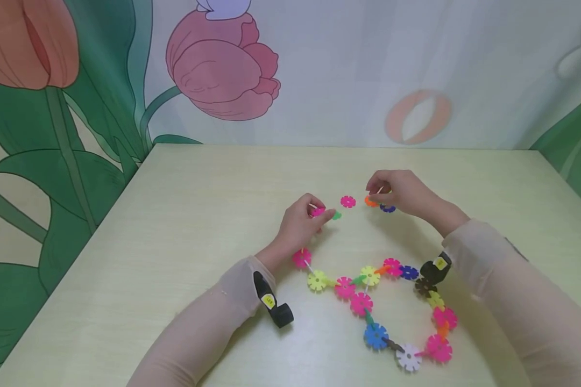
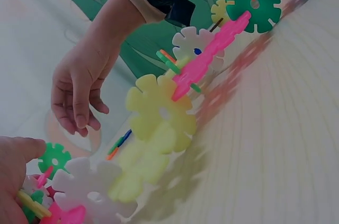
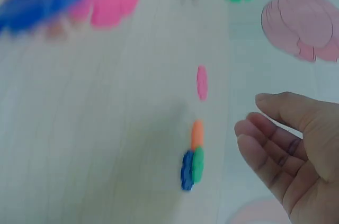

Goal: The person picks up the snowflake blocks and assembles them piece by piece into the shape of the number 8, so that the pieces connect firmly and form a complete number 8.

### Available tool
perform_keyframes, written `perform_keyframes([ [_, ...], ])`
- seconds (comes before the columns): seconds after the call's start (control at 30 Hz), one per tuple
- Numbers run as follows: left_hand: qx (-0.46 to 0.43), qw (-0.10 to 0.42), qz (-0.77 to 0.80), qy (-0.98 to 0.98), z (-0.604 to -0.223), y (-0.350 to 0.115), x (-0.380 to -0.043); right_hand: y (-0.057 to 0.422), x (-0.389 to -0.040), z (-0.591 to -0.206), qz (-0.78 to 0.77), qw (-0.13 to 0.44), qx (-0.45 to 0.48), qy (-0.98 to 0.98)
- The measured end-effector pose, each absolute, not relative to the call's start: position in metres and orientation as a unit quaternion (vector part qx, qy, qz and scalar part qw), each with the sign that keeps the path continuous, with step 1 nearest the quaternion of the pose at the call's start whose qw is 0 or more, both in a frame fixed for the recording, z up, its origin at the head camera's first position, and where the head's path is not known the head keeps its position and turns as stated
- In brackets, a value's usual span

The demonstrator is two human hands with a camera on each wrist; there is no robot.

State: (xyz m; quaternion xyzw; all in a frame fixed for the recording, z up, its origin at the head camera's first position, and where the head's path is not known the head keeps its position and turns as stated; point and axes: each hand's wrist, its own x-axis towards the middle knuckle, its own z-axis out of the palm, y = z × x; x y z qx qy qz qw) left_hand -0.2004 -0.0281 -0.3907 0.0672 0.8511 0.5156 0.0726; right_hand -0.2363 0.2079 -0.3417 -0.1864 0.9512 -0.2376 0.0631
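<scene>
My left hand (image 1: pixel 297 221) pinches a pink snowflake disc (image 1: pixel 318 212) with a green snowflake disc (image 2: pixel 54 157) joined at its end. From that hand hangs a chain of slotted snowflake discs (image 1: pixel 345 288) in pink, yellow, blue, white and other colours. My right hand (image 3: pixel 310 155) hovers near the loose discs, its fingers loosely bent and apart from the thumb, with nothing between them. Below it lie an orange disc (image 3: pixel 197 135), a dark blue disc (image 3: pixel 187 171) and a green disc (image 3: pixel 198 164) close together. A loose pink disc (image 1: pixel 348 201) lies between the hands.
The chain bends into a loop on the pale table (image 1: pixel 213 193), in front of the right forearm. A black wrist camera (image 1: pixel 273 301) sits on the left sleeve, another camera (image 1: pixel 436 267) on the right. Behind the table stands a flower-patterned wall (image 1: pixel 319 70).
</scene>
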Motion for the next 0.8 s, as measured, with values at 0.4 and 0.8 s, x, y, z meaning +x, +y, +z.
perform_keyframes([
  [0.4, 0.07, 0.082, 0.518, 0.849, -0.392, -0.027, -0.197, 0.235, -0.255, -0.359, -0.206, 0.112, -0.098, 0.967],
  [0.8, 0.072, 0.076, 0.516, 0.85, -0.394, -0.027, -0.199, 0.233, -0.257, -0.364, -0.163, 0.142, -0.082, 0.973],
])
